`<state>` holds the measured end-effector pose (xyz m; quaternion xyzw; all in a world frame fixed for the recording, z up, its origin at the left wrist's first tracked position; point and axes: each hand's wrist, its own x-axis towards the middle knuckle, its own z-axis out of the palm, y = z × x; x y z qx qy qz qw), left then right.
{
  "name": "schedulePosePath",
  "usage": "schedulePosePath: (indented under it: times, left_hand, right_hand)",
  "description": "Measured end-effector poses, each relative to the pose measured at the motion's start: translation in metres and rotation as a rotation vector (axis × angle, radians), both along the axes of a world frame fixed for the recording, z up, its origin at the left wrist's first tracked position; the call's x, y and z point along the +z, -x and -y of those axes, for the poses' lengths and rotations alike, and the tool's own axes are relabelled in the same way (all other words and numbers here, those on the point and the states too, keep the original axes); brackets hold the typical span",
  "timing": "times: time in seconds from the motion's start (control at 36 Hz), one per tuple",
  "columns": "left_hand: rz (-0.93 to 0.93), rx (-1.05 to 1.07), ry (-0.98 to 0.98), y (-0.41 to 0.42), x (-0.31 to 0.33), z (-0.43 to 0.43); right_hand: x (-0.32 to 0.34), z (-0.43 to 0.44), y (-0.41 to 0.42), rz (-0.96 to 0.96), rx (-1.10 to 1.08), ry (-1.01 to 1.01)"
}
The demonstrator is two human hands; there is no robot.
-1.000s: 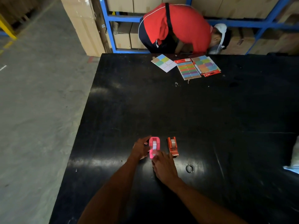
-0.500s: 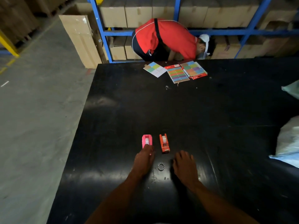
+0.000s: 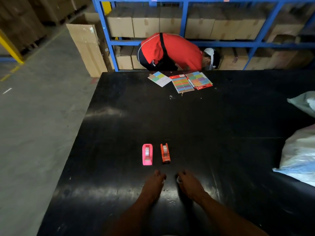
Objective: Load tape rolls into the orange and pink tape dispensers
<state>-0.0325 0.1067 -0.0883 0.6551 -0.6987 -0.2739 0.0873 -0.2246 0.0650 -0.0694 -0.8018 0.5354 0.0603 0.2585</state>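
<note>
Nearest to me, my left hand (image 3: 154,183) and right hand (image 3: 188,183) rest on the black counter (image 3: 221,133), fingers curled downward. Something small and pale shows at the tips between them, perhaps the little ring, but I cannot tell whether either hand grips it. Just beyond sit the pink dispenser (image 3: 147,154) and the orange dispenser (image 3: 165,153), side by side and apart from my hands, each with a pale roll already seated. I judge the loading is finished or nearly so; what remains, if anything, is clearing that leftover piece. Half a second ago my left fingertips touched the pink dispenser and the ring lay bare between my hands; now both hands are drawn back and closer together. Farther off lie coloured sticker cards (image 3: 182,80), and a person in red (image 3: 170,51) bends at the blue rack (image 3: 185,42).
</note>
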Motion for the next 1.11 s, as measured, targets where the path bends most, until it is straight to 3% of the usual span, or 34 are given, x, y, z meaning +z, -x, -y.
schedulePosePath:
  times: [0.06,0.22,0.36,0.5,0.61,0.86,1.11]
  left_hand:
    - [-0.042,0.023,-0.032,-0.016,0.006,0.001]
    - [-0.074,0.141,-0.02,-0.09,0.032,0.014]
    - [-0.047,0.227,0.025,-0.151,0.044,0.03]
    - [-0.053,0.266,0.044,-0.187,0.045,0.048]
    - [-0.038,0.274,0.012,-0.204,0.037,0.059]
    - [-0.033,0.268,-0.102,-0.216,0.012,0.068]
    - [-0.04,0.231,-0.092,-0.219,-0.004,0.077]
  right_hand:
    - [0.008,0.004,-0.013,0.012,0.043,-0.093]
    - [0.024,0.021,-0.075,0.119,0.184,-0.092]
    - [0.039,0.038,-0.134,0.149,0.209,0.022]
    - [0.038,0.058,-0.18,0.053,0.213,0.234]
    - [0.032,0.071,-0.213,-0.131,0.266,0.324]
    - [0.023,0.079,-0.254,-0.316,0.275,0.306]
    - [0.015,0.077,-0.26,-0.287,0.239,0.33]
